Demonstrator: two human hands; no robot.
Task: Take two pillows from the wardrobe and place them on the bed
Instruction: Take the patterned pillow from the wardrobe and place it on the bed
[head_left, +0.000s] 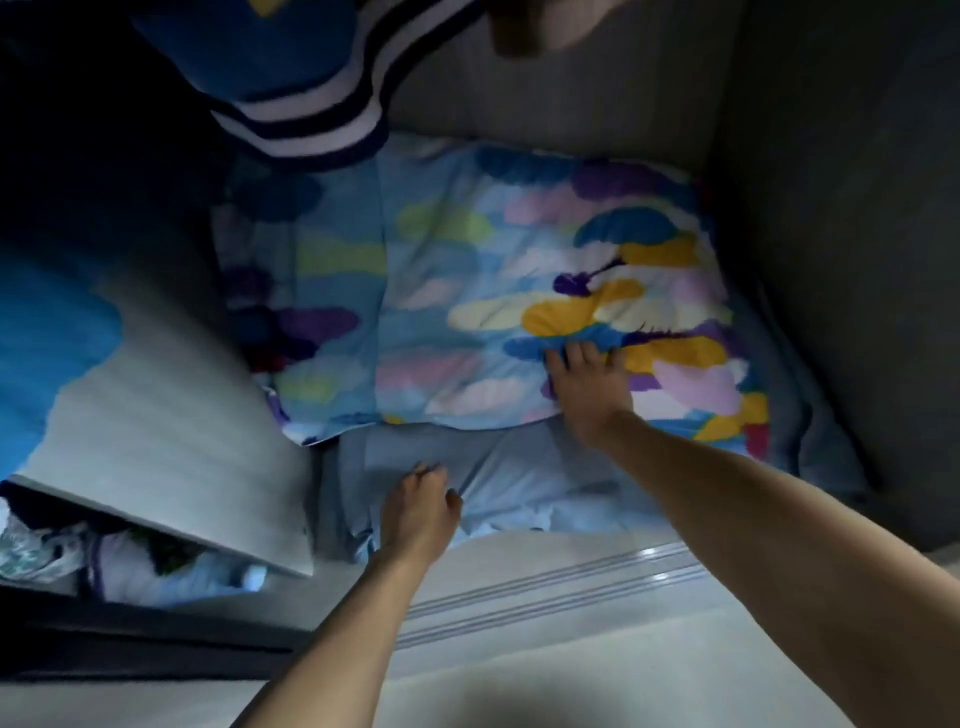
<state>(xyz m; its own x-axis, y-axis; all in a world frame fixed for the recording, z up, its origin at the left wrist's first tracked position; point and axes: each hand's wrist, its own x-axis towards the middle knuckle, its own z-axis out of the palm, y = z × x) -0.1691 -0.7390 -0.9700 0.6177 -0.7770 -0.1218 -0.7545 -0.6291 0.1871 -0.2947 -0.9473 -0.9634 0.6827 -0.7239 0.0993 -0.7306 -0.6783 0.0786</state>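
Observation:
A pillow with a pale blue case covered in yellow, purple, pink and blue blotches lies on the floor of the wardrobe. Under it, toward me, lies a plain light blue pillow. My right hand rests palm down on the front edge of the patterned pillow, fingers spread. My left hand hovers over the front of the plain blue pillow, its fingers curled and holding nothing that I can see.
A blue garment with white and dark stripes hangs above at the upper left. A grey divider panel stands on the left, with more laundry behind it. The sliding door track runs across the wardrobe's front edge.

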